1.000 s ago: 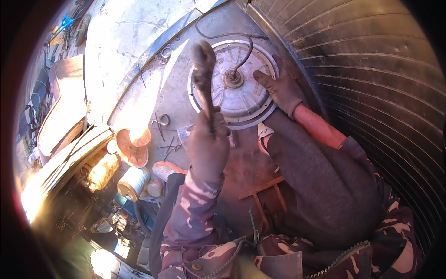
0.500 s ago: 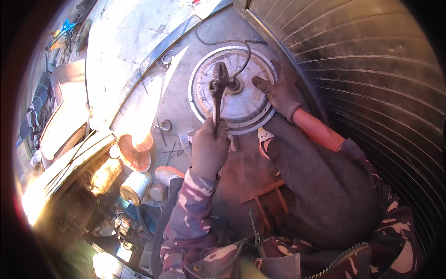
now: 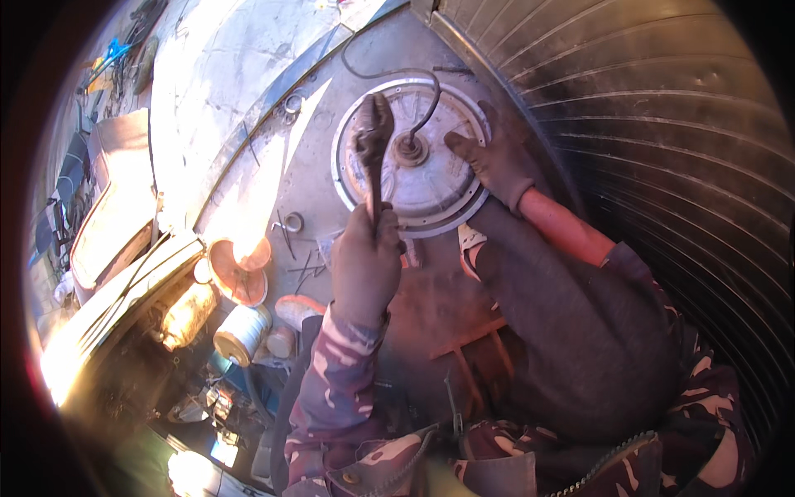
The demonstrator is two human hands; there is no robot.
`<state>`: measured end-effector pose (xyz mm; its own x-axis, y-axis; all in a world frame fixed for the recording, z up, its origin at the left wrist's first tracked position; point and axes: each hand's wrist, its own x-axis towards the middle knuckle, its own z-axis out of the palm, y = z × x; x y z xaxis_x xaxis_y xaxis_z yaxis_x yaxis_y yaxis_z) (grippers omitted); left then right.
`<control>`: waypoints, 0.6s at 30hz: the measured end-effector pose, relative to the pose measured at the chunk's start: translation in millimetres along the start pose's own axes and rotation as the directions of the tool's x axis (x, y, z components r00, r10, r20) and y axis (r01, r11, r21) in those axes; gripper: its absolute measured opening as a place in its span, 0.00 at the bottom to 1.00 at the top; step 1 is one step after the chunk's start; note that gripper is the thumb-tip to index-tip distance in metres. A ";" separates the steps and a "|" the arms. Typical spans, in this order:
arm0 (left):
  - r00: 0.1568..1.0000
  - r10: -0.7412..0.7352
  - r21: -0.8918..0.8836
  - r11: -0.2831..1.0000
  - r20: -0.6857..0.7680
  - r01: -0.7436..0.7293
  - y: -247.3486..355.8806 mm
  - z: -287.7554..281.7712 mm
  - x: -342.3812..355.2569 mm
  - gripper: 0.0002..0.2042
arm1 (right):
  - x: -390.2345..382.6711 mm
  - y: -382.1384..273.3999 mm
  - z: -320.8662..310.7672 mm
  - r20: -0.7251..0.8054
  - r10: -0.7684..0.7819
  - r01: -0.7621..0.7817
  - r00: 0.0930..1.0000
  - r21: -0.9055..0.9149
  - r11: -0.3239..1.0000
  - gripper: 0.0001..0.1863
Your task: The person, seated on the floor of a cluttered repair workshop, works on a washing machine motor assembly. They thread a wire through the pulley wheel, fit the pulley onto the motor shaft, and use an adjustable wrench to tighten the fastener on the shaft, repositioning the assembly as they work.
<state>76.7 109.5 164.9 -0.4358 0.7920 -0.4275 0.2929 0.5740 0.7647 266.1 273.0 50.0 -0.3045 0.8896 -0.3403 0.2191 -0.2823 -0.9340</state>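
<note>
My gloved left hand (image 3: 364,269) is closed round the handle of a pair of pliers (image 3: 373,137). The dark head of the pliers points away from me, over the left side of a round hub motor (image 3: 431,186), and is smeared by motion. Whether it touches the metal cannot be told. The hub motor is a pale metal disc with small holes round its rim and a dark cable (image 3: 434,93) coming out of its central axle. At its right edge my gloved right hand (image 3: 501,161) grips the rim, thumb on the face and fingers along the outer side.
Ribbed metal shutter (image 3: 654,124) rises close on the right. Left of the hub motor lie a metal ring (image 3: 293,221) and several thin rods. An orange-brown bowl (image 3: 236,273) and a wire spool (image 3: 242,335) stand at the lower left. My knee (image 3: 530,282) is near the disc.
The pliers have swung left, away from the axle, and their head now looks turned and blurred. My left hand has shifted slightly left. My right hand keeps its grip on the rim.
</note>
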 end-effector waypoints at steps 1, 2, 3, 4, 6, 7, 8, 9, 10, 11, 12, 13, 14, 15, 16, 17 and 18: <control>0.998 -0.059 -0.038 0.998 -0.004 0.059 0.5 1.1 -1.7 0.12 | 2.0 -1.4 -2.1 0.008 0.023 -0.022 1.000 -0.035 0.999 0.60; 0.997 -0.067 -0.089 0.994 -0.038 0.064 1.1 2.7 -2.6 0.13 | 0.0 -2.0 -2.3 0.013 0.038 -0.037 0.999 -0.015 0.999 0.60; 0.995 -0.035 -0.149 0.989 -0.096 0.020 1.0 2.8 -2.1 0.14 | 1.1 -2.9 -2.2 0.011 0.040 -0.040 0.999 -0.015 0.999 0.60; 0.994 -0.005 -0.144 0.990 -0.111 -0.011 1.5 5.2 -2.4 0.13 | 1.8 -3.6 -1.9 0.009 0.043 -0.043 0.999 -0.014 0.999 0.60; 1.000 0.000 0.093 0.996 0.016 -0.002 0.2 3.7 8.2 0.13 | 2.5 -4.1 0.6 -0.011 0.039 -0.040 0.999 -0.032 0.999 0.61; 0.991 -0.091 0.209 0.976 0.096 0.070 -0.1 2.3 9.7 0.13 | 2.6 -4.0 2.2 -0.019 0.034 -0.034 0.999 -0.036 0.999 0.61; 0.991 -0.088 0.147 0.986 0.100 0.072 -0.4 -0.6 10.7 0.13 | 4.7 -4.2 3.5 -0.028 0.025 -0.026 0.999 -0.028 0.999 0.61; 0.993 -0.077 0.101 0.993 0.095 0.067 0.0 -0.9 9.6 0.13 | 1.7 -3.6 4.4 -0.044 0.083 -0.085 0.996 -0.042 0.996 0.61; 0.990 -0.121 0.081 0.990 0.075 0.115 0.7 -4.1 3.5 0.13 | -3.7 -3.0 6.3 -0.018 0.046 -0.046 0.999 -0.033 0.998 0.61; 0.996 -0.080 0.032 0.996 0.038 0.078 2.1 -2.8 3.7 0.12 | -1.6 -4.4 3.1 -0.022 0.028 -0.029 0.999 -0.053 0.998 0.61; 0.999 0.019 0.000 1.000 -0.034 -0.019 3.5 -3.2 -0.9 0.12 | -3.5 -4.4 1.9 -0.045 0.010 -0.012 0.999 -0.043 0.999 0.61; 0.998 -0.057 -0.028 0.998 -0.033 0.056 4.9 -2.0 -1.9 0.11 | -3.8 -5.0 0.3 -0.030 0.043 -0.045 0.999 -0.075 0.996 0.61; 0.997 -0.050 -0.080 0.996 -0.063 0.045 6.1 -0.2 -3.6 0.11 | -3.4 -5.3 -1.1 -0.029 0.051 -0.053 0.998 -0.075 0.996 0.61; 0.997 -0.032 -0.138 0.990 -0.077 0.021 6.7 -0.3 -0.6 0.11 | -2.5 -5.3 -1.6 -0.024 0.034 -0.035 0.999 -0.045 0.998 0.61; 0.997 -0.068 0.029 0.997 -0.035 0.069 7.2 2.4 1.1 0.11 | -1.8 -4.8 -1.5 -0.022 0.040 -0.040 0.999 -0.030 0.999 0.61; 0.986 -0.129 0.251 0.963 0.102 0.100 6.6 -0.1 9.0 0.12 | -0.2 -3.8 0.0 -0.015 0.013 -0.013 1.000 0.014 1.000 0.61; 0.988 -0.117 0.185 0.978 0.098 0.098 5.7 -1.6 11.8 0.12 | 2.5 -2.6 0.4 -0.012 0.006 -0.006 1.000 0.010 1.000 0.61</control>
<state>71.8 121.8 164.9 -0.3819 0.7356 -0.5595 0.4010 0.6773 0.6168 264.4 275.8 51.5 -0.2919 0.8923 -0.3445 0.2114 -0.2911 -0.9330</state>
